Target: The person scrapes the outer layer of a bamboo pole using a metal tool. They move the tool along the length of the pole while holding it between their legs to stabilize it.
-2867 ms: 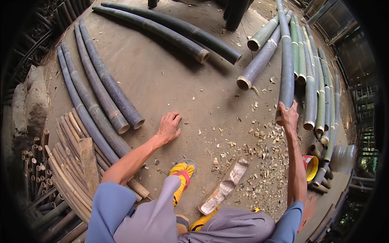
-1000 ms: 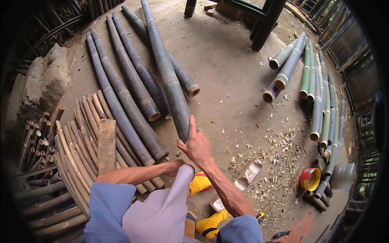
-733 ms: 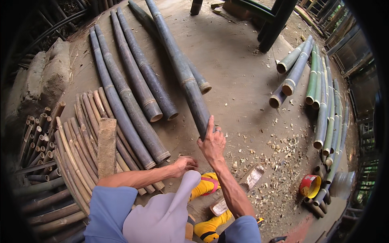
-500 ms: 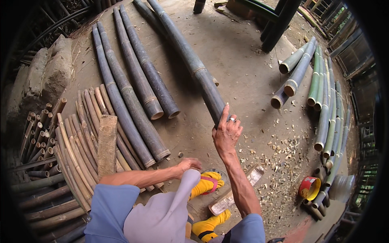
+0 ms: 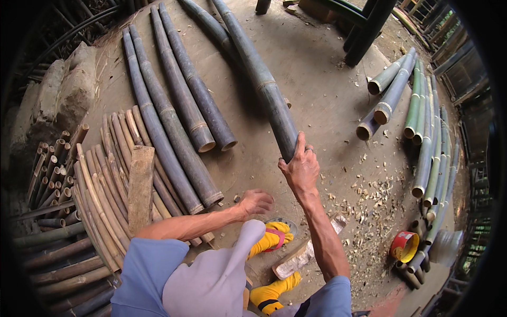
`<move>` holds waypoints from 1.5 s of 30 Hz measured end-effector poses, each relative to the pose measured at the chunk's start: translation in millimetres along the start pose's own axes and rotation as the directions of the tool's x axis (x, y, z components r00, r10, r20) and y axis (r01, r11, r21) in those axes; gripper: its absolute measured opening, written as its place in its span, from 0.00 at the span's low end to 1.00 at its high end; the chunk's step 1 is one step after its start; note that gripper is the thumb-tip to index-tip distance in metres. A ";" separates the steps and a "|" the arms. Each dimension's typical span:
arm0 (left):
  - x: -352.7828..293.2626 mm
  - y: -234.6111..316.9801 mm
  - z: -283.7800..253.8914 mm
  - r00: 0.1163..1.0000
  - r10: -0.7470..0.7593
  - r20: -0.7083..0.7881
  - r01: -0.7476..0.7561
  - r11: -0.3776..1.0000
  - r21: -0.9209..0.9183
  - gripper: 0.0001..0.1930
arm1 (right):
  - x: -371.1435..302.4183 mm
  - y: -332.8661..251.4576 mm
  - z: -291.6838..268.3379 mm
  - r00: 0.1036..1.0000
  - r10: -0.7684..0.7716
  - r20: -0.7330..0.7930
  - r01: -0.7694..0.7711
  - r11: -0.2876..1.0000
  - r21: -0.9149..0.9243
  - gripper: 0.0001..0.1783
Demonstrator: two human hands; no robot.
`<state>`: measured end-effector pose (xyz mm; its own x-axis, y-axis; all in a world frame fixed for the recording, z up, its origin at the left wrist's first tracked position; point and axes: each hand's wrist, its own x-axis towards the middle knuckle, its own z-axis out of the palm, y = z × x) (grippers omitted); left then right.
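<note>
My right hand [image 5: 301, 168] is wrapped round the near end of a long, thick, dark grey-green bamboo pole [image 5: 272, 98], with the thumb on its left and the fingers on its right. That pole slants away toward the top of the view, above another dark bamboo pole [image 5: 211, 26]. My left hand [image 5: 255, 203] hovers low in front of my knee, holding nothing, its fingers loosely apart and slightly blurred. Below it are my feet in yellow socks [image 5: 264, 244], one with a red strap. Between them and my right forearm lies a pale, hewn wooden block [image 5: 298, 259].
Several dark bamboo poles [image 5: 174, 121] lie to the left, beside thin brown canes [image 5: 100, 185] and a flat board [image 5: 141, 185]. Green poles [image 5: 422, 137], a red-yellow tin [image 5: 404, 246] and wood chips [image 5: 369, 211] are at right. A dark post [image 5: 364, 39] stands at the back.
My right hand has closed round the pole's end, where its forefinger lay stretched along it. The pole's near end has shifted slightly right. My left hand has moved forward and right, its fingers loosening.
</note>
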<state>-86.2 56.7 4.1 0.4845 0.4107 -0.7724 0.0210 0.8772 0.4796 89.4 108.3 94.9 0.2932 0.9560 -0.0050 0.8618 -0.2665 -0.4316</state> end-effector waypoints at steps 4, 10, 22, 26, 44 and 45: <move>-9.2 20.9 -3.9 0.980 0.192 -0.046 -0.171 0.945 0.280 0.16 | 18.6 19.8 -9.5 0.993 0.076 0.085 -0.084 0.993 0.089 0.51; -6.4 29.0 -22.0 0.858 0.507 0.075 -0.439 0.651 0.620 0.15 | 40.7 50.3 -11.9 0.992 0.113 -0.051 -0.111 0.993 0.037 0.43; 7.8 168.7 -94.0 0.830 0.427 0.359 -0.064 -0.566 0.822 0.33 | -72.0 109.8 -2.7 0.995 0.016 -0.098 -0.004 0.993 0.120 0.32; 53.3 186.8 -136.0 0.833 0.257 0.490 -0.101 -0.800 0.591 0.33 | -197.0 143.8 1.1 0.997 0.031 0.074 -0.034 0.998 0.045 0.31; 78.7 169.4 -93.7 0.823 0.090 0.561 -0.224 -0.856 0.467 0.29 | -336.8 92.1 24.1 0.654 0.638 0.407 -0.749 0.624 0.224 0.53; 76.4 171.7 -82.1 0.830 0.052 0.555 -0.258 -0.847 0.465 0.29 | -333.5 86.7 24.7 0.662 0.647 0.379 -0.748 0.603 0.277 0.55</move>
<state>-117.4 259.1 -6.7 0.8887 0.2486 -0.3852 0.2640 -0.9644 -0.0135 56.1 -230.6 36.9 0.5944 0.5070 -0.6242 0.1863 -0.8419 -0.5065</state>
